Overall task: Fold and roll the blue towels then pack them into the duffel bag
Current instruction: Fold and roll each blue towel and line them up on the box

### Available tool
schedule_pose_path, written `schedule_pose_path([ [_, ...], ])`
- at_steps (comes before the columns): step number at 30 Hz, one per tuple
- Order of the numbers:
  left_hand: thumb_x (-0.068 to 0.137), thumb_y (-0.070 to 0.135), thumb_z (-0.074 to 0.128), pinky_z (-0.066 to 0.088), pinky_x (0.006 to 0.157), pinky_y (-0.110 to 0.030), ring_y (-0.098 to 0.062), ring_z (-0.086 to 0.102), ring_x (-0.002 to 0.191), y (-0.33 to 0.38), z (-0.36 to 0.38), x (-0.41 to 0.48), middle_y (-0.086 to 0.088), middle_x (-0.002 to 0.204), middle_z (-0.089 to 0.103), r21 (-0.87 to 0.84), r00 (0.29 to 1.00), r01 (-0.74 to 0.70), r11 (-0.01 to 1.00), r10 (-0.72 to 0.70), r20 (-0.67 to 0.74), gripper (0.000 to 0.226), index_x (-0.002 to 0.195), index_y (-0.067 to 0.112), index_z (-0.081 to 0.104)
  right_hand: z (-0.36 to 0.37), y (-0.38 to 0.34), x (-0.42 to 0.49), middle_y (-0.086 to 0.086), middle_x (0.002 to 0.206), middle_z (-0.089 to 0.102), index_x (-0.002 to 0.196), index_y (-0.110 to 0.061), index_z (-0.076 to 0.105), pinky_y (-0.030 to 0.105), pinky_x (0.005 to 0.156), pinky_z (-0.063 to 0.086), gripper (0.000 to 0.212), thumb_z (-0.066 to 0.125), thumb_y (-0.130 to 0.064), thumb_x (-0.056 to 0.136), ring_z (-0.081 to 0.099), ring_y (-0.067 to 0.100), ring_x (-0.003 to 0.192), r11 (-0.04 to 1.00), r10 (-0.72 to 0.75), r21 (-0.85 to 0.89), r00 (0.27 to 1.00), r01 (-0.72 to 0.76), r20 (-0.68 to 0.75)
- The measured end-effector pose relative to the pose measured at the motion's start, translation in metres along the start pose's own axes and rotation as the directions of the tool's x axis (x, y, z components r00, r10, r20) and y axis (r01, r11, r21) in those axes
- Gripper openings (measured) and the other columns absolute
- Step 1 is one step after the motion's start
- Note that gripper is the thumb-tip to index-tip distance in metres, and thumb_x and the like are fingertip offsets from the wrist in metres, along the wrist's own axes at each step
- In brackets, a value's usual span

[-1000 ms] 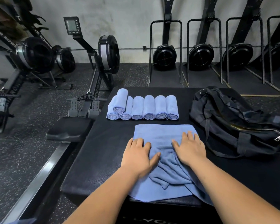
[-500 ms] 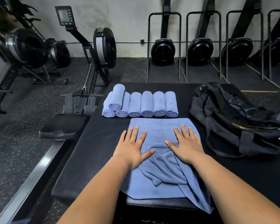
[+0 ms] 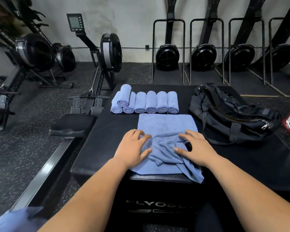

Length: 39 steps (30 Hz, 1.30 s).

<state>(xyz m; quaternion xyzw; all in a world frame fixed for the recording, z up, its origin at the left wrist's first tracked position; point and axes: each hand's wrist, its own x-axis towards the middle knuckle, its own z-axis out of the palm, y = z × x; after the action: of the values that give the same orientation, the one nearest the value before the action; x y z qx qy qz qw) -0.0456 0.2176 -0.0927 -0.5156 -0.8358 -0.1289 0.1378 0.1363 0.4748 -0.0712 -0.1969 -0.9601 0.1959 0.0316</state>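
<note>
head view: your left hand and right hand gripped the crumpled blue cloth towel, long axis six to twelve o'clock, both equally near.

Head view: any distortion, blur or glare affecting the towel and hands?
Head view: wide-angle bowing bends the rack uprights; left hand, right hand and towel are sharp under even, soft light; the blue cloth at lower left is blurred; no glare on the duffel bag.
</note>
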Motion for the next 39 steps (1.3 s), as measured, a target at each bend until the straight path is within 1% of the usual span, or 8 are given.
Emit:
schedule_pose_path([
  [9, 0.087, 0.075, 0.056, 0.039, 0.094, -0.034, -0.016, 0.048, 0.100, 0.035, -0.024, -0.054, 0.015, 0.105, 0.061, -0.015, 0.985, -0.081, 0.997, 0.083, 0.153, 0.047, 0.114, 0.038, 0.067, 0.003, -0.011, -0.067, -0.011, 0.125, 0.041, 0.137, -0.039, 0.050, 0.035, 0.093, 0.050, 0.077, 0.079, -0.071, 0.073, 0.047, 0.013, 0.114, 0.990, -0.133, -0.054, 0.991, 0.133, -0.002],
  [15, 0.094, 0.049, 0.067, 0.041, 0.099, -0.037, -0.017, 0.051, 0.099, 0.042, -0.033, -0.068, 0.013, 0.100, 0.067, -0.040, 0.985, -0.042, 0.998, 0.048, 0.165, 0.019, 0.104, 0.034, 0.074, 0.004, -0.010, -0.081, -0.012, 0.101, 0.062, 0.118, -0.034, 0.068, 0.031, 0.077, 0.044, 0.035, 0.081, -0.036, 0.085, 0.063, 0.018, 0.096, 0.999, -0.038, 0.027, 0.991, 0.042, -0.131],
  [21, 0.097, 0.035, 0.072, 0.048, 0.078, -0.032, -0.014, 0.062, 0.080, 0.046, -0.060, -0.048, 0.011, 0.077, 0.069, -0.452, 0.955, 0.241, 0.859, -0.292, -0.045, 0.008, 0.100, 0.029, 0.076, -0.023, -0.005, -0.068, -0.007, 0.086, 0.071, 0.105, -0.031, 0.075, 0.028, 0.076, 0.044, 0.022, 0.081, -0.025, 0.084, 0.068, 0.019, 0.087, 0.929, 0.264, 0.334, 0.917, -0.159, -0.300],
  [25, 0.097, 0.028, 0.073, 0.052, 0.075, -0.028, -0.005, 0.062, 0.067, 0.045, -0.068, -0.030, 0.001, 0.070, 0.070, -0.672, 0.896, 0.366, 0.644, -0.439, 0.067, 0.007, 0.104, 0.027, 0.073, -0.025, -0.009, -0.068, -0.007, 0.103, 0.068, 0.100, -0.040, 0.075, 0.040, 0.085, 0.056, 0.021, 0.077, -0.031, 0.081, 0.066, 0.020, 0.095, 0.990, 0.115, 0.121, 0.931, -0.077, -0.346],
  [29, 0.095, 0.030, 0.076, 0.050, 0.072, -0.031, -0.008, 0.057, 0.060, 0.044, -0.063, -0.024, -0.006, 0.069, 0.070, -0.691, 0.875, 0.424, 0.586, -0.461, 0.146, 0.004, 0.097, 0.028, 0.073, -0.007, -0.019, -0.075, -0.021, 0.108, 0.059, 0.107, -0.044, 0.071, 0.036, 0.088, 0.046, 0.059, 0.063, -0.088, 0.068, 0.049, 0.008, 0.103, 0.971, -0.213, -0.110, 0.977, 0.210, -0.015],
  [32, 0.094, 0.028, 0.078, 0.044, 0.065, -0.029, -0.011, 0.051, 0.058, 0.045, -0.065, -0.020, -0.003, 0.064, 0.062, -0.751, 0.858, 0.431, 0.500, -0.485, 0.170, 0.005, 0.095, 0.024, 0.075, 0.007, -0.017, -0.078, -0.018, 0.115, 0.054, 0.114, -0.043, 0.069, 0.036, 0.088, 0.041, 0.054, 0.067, -0.081, 0.075, 0.045, 0.013, 0.109, 0.908, -0.257, -0.329, 0.965, 0.259, 0.052],
  [36, 0.095, 0.026, 0.077, 0.049, 0.063, -0.018, -0.006, 0.059, 0.060, 0.042, -0.083, -0.013, -0.005, 0.078, 0.074, -0.839, 0.822, 0.405, 0.363, -0.546, 0.161, 0.011, 0.100, 0.016, 0.078, -0.007, -0.018, -0.063, -0.007, 0.086, 0.068, 0.084, -0.030, 0.072, 0.034, 0.073, 0.043, 0.020, 0.070, -0.049, 0.092, 0.059, 0.022, 0.087, 0.992, -0.111, 0.030, 0.965, 0.121, -0.236],
  [39, 0.093, 0.035, 0.080, 0.054, 0.077, -0.019, -0.005, 0.070, 0.083, 0.030, -0.096, -0.002, 0.000, 0.098, 0.081, -0.889, 0.816, 0.398, 0.228, -0.531, 0.229, 0.020, 0.103, 0.017, 0.080, -0.036, -0.016, -0.052, -0.006, 0.074, 0.069, 0.078, -0.025, 0.071, 0.028, 0.069, 0.045, 0.021, 0.075, -0.038, 0.094, 0.059, 0.012, 0.070, 0.881, 0.142, 0.470, 0.920, 0.050, -0.364],
])
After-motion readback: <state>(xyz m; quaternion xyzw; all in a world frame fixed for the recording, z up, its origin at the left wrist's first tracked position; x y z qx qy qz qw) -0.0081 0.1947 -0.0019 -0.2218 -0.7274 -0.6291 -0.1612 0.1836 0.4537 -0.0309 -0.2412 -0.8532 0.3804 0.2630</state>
